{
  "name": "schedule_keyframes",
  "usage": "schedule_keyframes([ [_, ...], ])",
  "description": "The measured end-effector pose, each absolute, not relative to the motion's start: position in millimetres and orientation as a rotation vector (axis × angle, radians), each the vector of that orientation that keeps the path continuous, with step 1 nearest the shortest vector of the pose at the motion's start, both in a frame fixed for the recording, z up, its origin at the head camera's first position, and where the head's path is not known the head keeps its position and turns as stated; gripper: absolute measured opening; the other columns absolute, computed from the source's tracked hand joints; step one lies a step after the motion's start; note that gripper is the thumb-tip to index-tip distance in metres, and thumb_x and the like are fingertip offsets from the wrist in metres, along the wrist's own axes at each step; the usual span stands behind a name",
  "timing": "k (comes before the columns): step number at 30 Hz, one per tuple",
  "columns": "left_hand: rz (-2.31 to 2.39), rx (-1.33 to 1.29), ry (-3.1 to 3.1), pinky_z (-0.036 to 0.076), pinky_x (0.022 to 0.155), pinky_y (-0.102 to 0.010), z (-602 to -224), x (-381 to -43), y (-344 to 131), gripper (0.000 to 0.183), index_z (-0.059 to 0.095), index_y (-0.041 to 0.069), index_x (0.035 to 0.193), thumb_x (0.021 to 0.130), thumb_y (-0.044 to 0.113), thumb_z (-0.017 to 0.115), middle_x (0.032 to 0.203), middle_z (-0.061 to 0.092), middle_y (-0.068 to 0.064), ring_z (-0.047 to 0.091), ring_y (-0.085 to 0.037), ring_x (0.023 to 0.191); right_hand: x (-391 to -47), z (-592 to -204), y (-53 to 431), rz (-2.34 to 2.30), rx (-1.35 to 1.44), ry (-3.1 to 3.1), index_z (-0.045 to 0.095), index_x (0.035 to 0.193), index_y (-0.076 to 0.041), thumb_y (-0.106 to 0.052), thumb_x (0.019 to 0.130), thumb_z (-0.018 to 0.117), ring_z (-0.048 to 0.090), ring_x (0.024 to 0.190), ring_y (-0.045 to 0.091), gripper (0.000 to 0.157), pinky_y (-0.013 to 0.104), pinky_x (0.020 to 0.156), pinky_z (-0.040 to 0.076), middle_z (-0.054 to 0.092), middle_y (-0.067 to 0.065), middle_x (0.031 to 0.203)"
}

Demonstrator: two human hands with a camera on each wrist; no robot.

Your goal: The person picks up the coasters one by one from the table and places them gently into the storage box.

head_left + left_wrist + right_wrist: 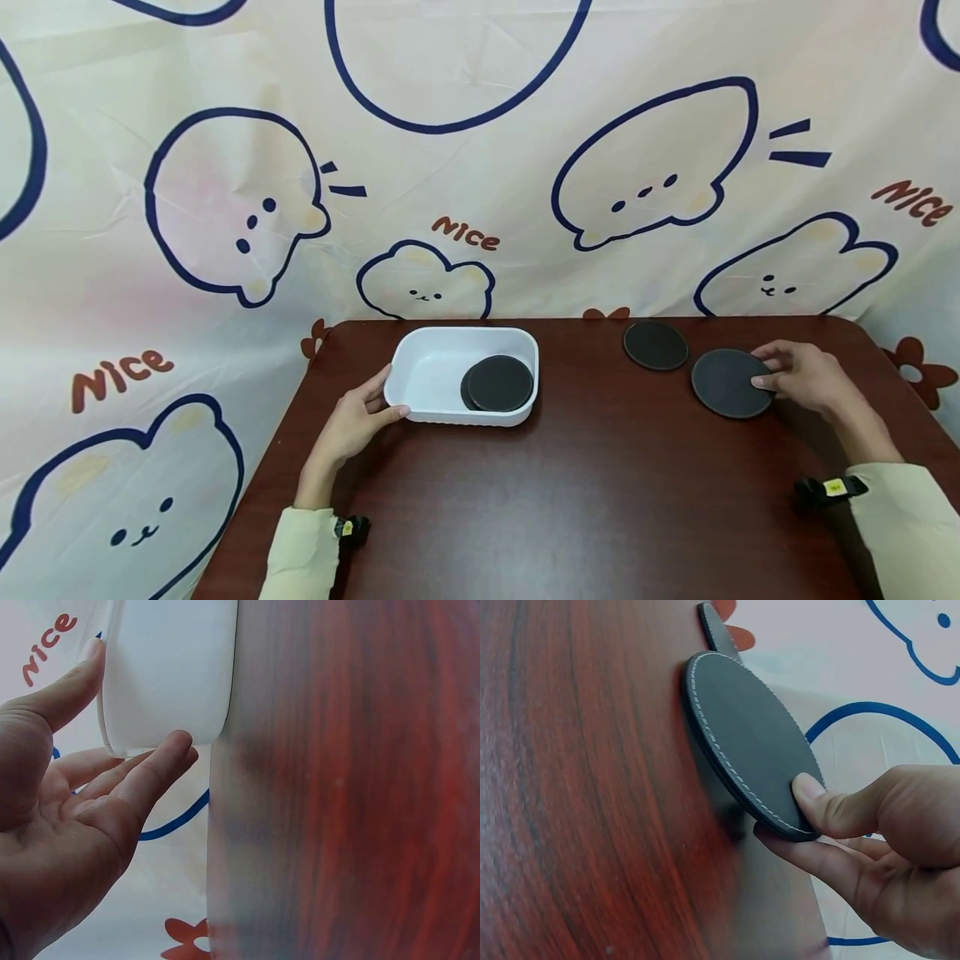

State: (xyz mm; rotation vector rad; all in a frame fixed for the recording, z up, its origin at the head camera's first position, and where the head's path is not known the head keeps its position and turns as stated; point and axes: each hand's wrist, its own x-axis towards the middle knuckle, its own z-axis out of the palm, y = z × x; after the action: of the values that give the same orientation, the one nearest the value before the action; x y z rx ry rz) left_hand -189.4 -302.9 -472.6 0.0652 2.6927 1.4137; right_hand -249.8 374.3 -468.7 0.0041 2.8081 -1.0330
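Coaster (723, 385), black, round, pale stitching round its rim, is in R hand (808, 375) at R side of table (585, 500), twd back. R hand pinches its R edge btwn thumb on top & fingers underneath; stitched face up. Can't tell if far side of it touches table. 2nd coaster (656, 346), also black & round, lies flat on table just L of it, a bit farther back.

Tray (423, 375), white, oblong w/ rounded corners, is well to L, nr back edge of table. Stack (501, 382) of black discs, at least 2, upper one slightly offset, lies inside tray at R end; white floor shows to L of it. L hand (356, 421) grips tray at its L end, thumb at near corner by rim, other fingers along end wall.

Table is dark reddish-brown w/ wood grain. L sleeve (302, 550) & R sleeve (907, 529) both pale; small black device w/ yellow label on each wrist, L one (356, 531), R one (828, 490). Backdrop (465, 192) behind table is pale cloth w/ blue-outlined bears, reddish-brown flowers & "Nice" lettering.
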Motion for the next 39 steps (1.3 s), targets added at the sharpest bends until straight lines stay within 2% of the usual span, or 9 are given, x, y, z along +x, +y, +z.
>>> schedule_keyframes([
  [8, 1.414, 0.077, 2.697, 0.055, 0.105, -0.047, -474, -190, -304, 0.089, 0.028, 0.013, 0.171, 0.099, 0.022, 0.08, 0.17, 0.04, -0.021, 0.058, -0.04, 0.144, -243, -471, 382, -1.161, -0.004, 2.701, 0.047, 0.146, 0.017, -0.002, 0.101, 0.071, 0.074, 0.088, 0.017, 0.054, 0.039, 0.077, 0.068, 0.063, 0.04, 0.125],
  [15, 1.416, 0.096, 2.691, 0.056, 0.105, -0.047, -472, -191, -303, 0.089, 0.028, 0.011, 0.171, 0.099, 0.021, 0.079, 0.17, 0.041, -0.023, 0.059, -0.041, 0.143, -237, -476, 389, -1.209, 0.01, 2.662, 0.039, 0.15, 0.018, 0.0, 0.104, 0.066, 0.07, 0.085, 0.005, 0.056, 0.031, 0.077, 0.067, 0.061, 0.038, 0.128],
  [19, 1.42, 0.103, 2.692, 0.057, 0.104, -0.047, -471, -190, -302, 0.088, 0.028, 0.01, 0.171, 0.1, 0.021, 0.079, 0.169, 0.041, -0.024, 0.059, -0.041, 0.143, -234, -478, 391, -1.244, 0.01, 2.641, 0.036, 0.152, 0.018, 0.0, 0.105, 0.064, 0.069, 0.085, 0.004, 0.057, 0.03, 0.077, 0.067, 0.056, 0.04, 0.132],
  [23, 1.42, 0.106, 2.696, 0.057, 0.105, -0.047, -471, -189, -302, 0.087, 0.028, 0.01, 0.171, 0.1, 0.022, 0.079, 0.169, 0.04, -0.025, 0.059, -0.042, 0.143, -232, -479, 393, -1.271, 0.022, 2.612, 0.034, 0.154, 0.016, -0.002, 0.106, 0.063, 0.069, 0.086, 0.004, 0.059, 0.03, 0.078, 0.066, 0.057, 0.036, 0.132],
  [26, 1.417, 0.098, 2.698, 0.056, 0.105, -0.047, -472, -190, -303, 0.088, 0.028, 0.01, 0.171, 0.1, 0.022, 0.079, 0.169, 0.04, -0.024, 0.058, -0.041, 0.143, -230, -479, 395, -1.307, 0.027, 2.581, 0.033, 0.155, 0.016, -0.002, 0.106, 0.062, 0.07, 0.088, 0.003, 0.06, 0.03, 0.079, 0.067, 0.062, 0.027, 0.128],
  [33, 1.405, 0.061, 2.692, 0.055, 0.107, -0.048, -474, -191, -303, 0.089, 0.028, 0.013, 0.171, 0.099, 0.024, 0.079, 0.169, 0.041, -0.022, 0.058, -0.039, 0.144, -227, -481, 399, -1.395, 0.039, 2.518, 0.031, 0.156, 0.015, -0.003, 0.107, 0.062, 0.071, 0.092, 0.0, 0.06, 0.031, 0.082, 0.067, 0.065, -0.007, 0.112],
  [37, 1.411, 0.058, 2.682, 0.056, 0.107, -0.047, -474, -192, -303, 0.09, 0.027, 0.014, 0.171, 0.099, 0.022, 0.08, 0.17, 0.041, -0.021, 0.058, -0.037, 0.145, -225, -485, 400, -1.453, 0.027, 2.496, 0.035, 0.154, 0.013, -0.004, 0.107, 0.062, 0.071, 0.093, -0.002, 0.057, 0.029, 0.082, 0.066, 0.064, -0.02, 0.106],
  [39, 1.416, 0.069, 2.678, 0.057, 0.107, -0.045, -474, -192, -303, 0.09, 0.026, 0.013, 0.171, 0.099, 0.022, 0.08, 0.17, 0.041, -0.022, 0.057, -0.038, 0.145, -224, -486, 401, -1.497, 0.018, 2.473, 0.04, 0.152, 0.008, -0.005, 0.107, 0.063, 0.071, 0.094, -0.004, 0.052, 0.027, 0.082, 0.066, 0.064, -0.025, 0.105],
])
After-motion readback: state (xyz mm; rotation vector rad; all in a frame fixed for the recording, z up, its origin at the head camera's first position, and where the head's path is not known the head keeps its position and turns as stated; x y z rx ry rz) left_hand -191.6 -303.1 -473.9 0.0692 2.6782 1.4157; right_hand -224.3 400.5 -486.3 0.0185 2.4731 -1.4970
